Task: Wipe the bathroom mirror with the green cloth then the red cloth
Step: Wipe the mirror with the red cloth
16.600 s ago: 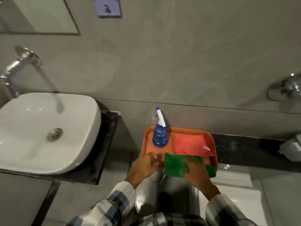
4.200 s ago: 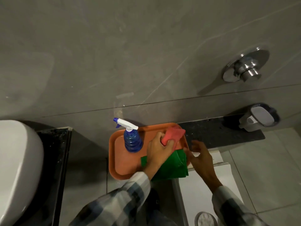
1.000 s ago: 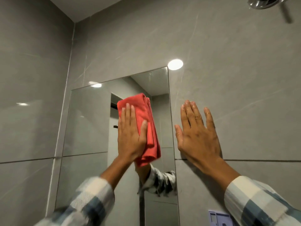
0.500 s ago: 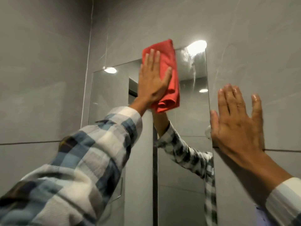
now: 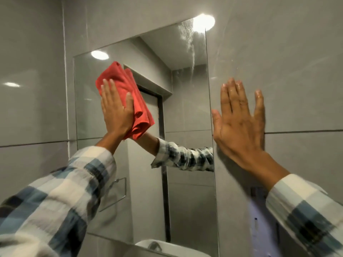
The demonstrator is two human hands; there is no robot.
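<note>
Head view: left hand (image 5: 117, 113) presses red cloth (image 5: 130, 93) on mirror (image 5: 185, 112).

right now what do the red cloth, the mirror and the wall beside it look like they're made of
Red cloth: soft fabric, likely microfibre; it bunches in thick matte folds under the left hand.
Mirror: frameless glass, glossy; it reflects the sleeve and ceiling lights, with streaks near its top.
Wall: large grey tiles, probably ceramic or stone-look; semi-gloss sheen and grout lines. The right hand rests flat on it.
</note>
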